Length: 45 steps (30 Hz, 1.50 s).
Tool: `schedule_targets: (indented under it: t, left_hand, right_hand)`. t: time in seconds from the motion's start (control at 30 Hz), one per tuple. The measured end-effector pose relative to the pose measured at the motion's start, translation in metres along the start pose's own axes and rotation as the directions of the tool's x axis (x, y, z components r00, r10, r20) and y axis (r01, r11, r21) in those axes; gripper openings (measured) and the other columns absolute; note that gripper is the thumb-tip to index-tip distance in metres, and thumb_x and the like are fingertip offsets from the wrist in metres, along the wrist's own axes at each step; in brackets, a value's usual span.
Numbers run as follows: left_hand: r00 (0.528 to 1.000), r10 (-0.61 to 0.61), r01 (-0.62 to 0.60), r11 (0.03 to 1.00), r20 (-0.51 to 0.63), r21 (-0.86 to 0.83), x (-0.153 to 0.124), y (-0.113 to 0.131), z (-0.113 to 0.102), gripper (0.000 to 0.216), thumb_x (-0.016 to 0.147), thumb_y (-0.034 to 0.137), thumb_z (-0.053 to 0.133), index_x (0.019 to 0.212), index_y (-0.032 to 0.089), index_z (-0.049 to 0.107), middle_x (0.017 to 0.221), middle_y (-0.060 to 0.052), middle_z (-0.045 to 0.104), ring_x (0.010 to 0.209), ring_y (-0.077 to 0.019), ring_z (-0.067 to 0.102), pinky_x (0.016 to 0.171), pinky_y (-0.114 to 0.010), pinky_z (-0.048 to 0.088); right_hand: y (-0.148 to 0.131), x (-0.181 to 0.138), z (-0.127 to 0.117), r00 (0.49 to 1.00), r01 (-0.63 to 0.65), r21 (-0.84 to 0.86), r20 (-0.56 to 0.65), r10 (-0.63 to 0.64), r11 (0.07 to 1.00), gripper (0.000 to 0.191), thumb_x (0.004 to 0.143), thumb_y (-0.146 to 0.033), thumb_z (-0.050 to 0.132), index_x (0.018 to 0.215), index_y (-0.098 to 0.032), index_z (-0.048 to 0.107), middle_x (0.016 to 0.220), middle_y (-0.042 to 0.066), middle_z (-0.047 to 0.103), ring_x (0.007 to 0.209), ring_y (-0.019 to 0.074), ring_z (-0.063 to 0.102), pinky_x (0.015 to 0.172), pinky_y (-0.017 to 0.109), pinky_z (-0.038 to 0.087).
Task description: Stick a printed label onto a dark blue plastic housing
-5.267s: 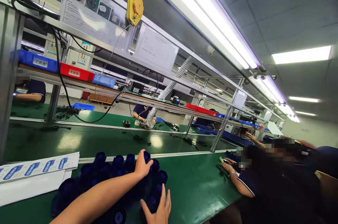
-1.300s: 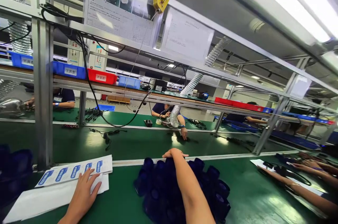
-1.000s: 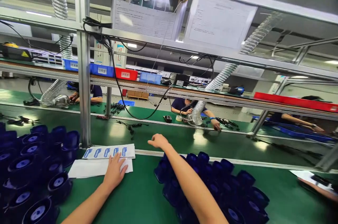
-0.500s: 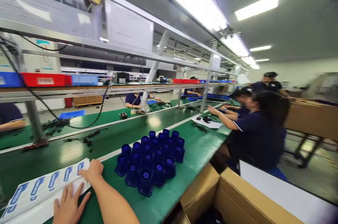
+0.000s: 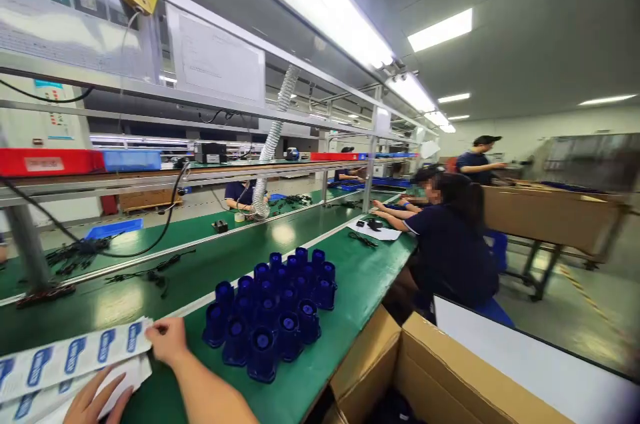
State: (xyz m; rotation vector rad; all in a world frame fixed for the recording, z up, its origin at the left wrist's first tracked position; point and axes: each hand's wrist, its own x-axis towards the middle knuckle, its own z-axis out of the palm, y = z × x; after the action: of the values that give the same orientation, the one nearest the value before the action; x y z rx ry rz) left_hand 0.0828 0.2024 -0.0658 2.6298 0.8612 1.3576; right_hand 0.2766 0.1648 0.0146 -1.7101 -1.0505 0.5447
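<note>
Okay, my right hand (image 5: 167, 339) sits at the three o'clock end of the pile of long white paper sheets printed with blue labels (image 5: 75, 357), down at eight o'clock on the green desk (image 5: 360, 284). Its grip is curled close with the fingertips on the top sheet's edge, but I cannot tell whether it actually pinches the paper. My left hand (image 5: 93, 404) lies flat and spread on the pile, holding nothing. I'd judge these sheets feather-light, floppy and easily creased, so take one by a corner, thumb underneath. Clustered dark blue plastic cups (image 5: 273, 307) stand just beside, at three o'clock of that right hand.
</note>
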Motion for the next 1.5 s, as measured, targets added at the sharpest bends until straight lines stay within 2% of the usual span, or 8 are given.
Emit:
schedule_targets:
  t: [0.1, 0.23, 0.4, 0.53, 0.73, 1.07, 1.33, 1.5]
  left_hand:
    - [0.964, 0.107, -0.095, 0.994, -0.243, 0.062, 0.01, 0.066, -0.038, 0.041, 0.093, 0.028, 0.062, 0.132, 0.042, 0.064, 0.159, 0.001, 0.052, 0.141, -0.0357, 0.056, 0.116, -0.061, 0.049]
    - [0.981, 0.145, -0.083, 0.913, -0.128, 0.399, 0.016, 0.116, -0.062, 0.048, 0.101, 0.016, 0.055, 0.148, 0.024, 0.055, 0.158, -0.018, 0.051, 0.152, -0.0432, 0.038, 0.122, -0.072, 0.033]
    - [0.992, 0.1, -0.12, 0.939, 0.076, 0.323, 0.002, 0.12, -0.066, 0.03, 0.101, 0.005, 0.05, 0.109, 0.022, 0.073, 0.095, -0.005, 0.076, 0.098, -0.0264, 0.066, 0.107, -0.058, 0.047]
    - [0.992, 0.038, -0.078, 0.934, 0.119, 0.348, -0.005, 0.121, -0.059, 0.029, 0.101, 0.005, 0.051, 0.108, 0.02, 0.074, 0.103, -0.008, 0.075, 0.095, -0.0271, 0.06, 0.08, -0.044, 0.049]
    - [0.936, -0.028, -0.089, 0.946, 0.351, 0.311, -0.012, 0.126, -0.041, 0.019, 0.1, 0.012, 0.06, 0.09, 0.02, 0.075, 0.098, -0.006, 0.072, 0.093, -0.0244, 0.06, 0.075, -0.039, 0.046]
    - [0.727, -0.117, -0.051, 0.973, 0.676, 0.223, -0.013, 0.128, -0.042, 0.012, 0.098, 0.025, 0.066, 0.091, 0.02, 0.074, 0.099, -0.008, 0.072, 0.094, -0.0264, 0.065, 0.073, -0.038, 0.048]
    - [0.694, -0.155, 0.025, 0.981, 0.703, 0.191, -0.005, 0.128, -0.046, 0.024, 0.102, 0.016, 0.048, 0.089, 0.018, 0.068, 0.096, -0.01, 0.071, 0.095, -0.0265, 0.064, 0.079, -0.037, 0.047]
    - [0.686, -0.083, 0.018, 0.995, 0.723, 0.098, -0.002, 0.124, -0.056, 0.021, 0.093, 0.039, 0.074, 0.097, 0.021, 0.066, 0.102, -0.006, 0.07, 0.098, -0.0263, 0.064, 0.078, -0.035, 0.046]
  right_hand:
    - [0.014, -0.025, -0.021, 0.99, 0.123, 0.069, 0.056, -0.127, 0.99, 0.031, 0.098, -0.04, 0.071, 0.079, -0.016, 0.066, 0.076, -0.001, 0.067, 0.079, 0.0205, 0.07, 0.072, 0.031, 0.058]
    - [0.051, -0.056, -0.045, 0.926, 0.263, 0.161, 0.235, -0.296, 0.951, 0.039, 0.1, -0.053, 0.064, 0.085, -0.017, 0.065, 0.071, -0.001, 0.066, 0.062, 0.0161, 0.065, 0.06, 0.029, 0.056]
    - [0.064, -0.079, -0.076, 0.821, 0.439, 0.156, 0.33, -0.466, 0.885, 0.033, 0.099, -0.05, 0.057, 0.098, -0.019, 0.071, 0.09, 0.009, 0.073, 0.077, 0.0234, 0.07, 0.06, 0.031, 0.056]
    - [0.046, -0.08, -0.095, 0.71, 0.625, 0.049, 0.38, -0.593, 0.779, 0.026, 0.095, -0.036, 0.064, 0.116, -0.025, 0.075, 0.128, 0.013, 0.068, 0.111, 0.0295, 0.063, 0.087, 0.04, 0.056]
    - [0.037, -0.082, -0.11, 0.58, 0.745, -0.116, 0.601, -0.55, 0.657, 0.022, 0.097, -0.024, 0.061, 0.092, -0.027, 0.083, 0.091, 0.007, 0.073, 0.09, 0.0257, 0.063, 0.079, 0.036, 0.047]
    - [0.03, -0.093, -0.113, 0.619, 0.649, -0.258, 0.726, -0.3, 0.715, 0.023, 0.09, -0.017, 0.065, 0.077, -0.023, 0.082, 0.076, 0.003, 0.076, 0.072, 0.0197, 0.066, 0.067, 0.028, 0.04]
    - [0.031, -0.09, -0.117, 0.673, 0.558, -0.308, 0.712, -0.202, 0.771, 0.024, 0.086, -0.012, 0.06, 0.074, -0.02, 0.08, 0.073, 0.003, 0.076, 0.068, 0.0184, 0.064, 0.064, 0.028, 0.037]
    - [0.031, -0.092, -0.122, 0.698, 0.52, -0.341, 0.698, -0.159, 0.783, 0.002, 0.081, -0.022, 0.077, 0.081, -0.021, 0.078, 0.084, 0.002, 0.077, 0.077, 0.0192, 0.067, 0.065, 0.026, 0.04]
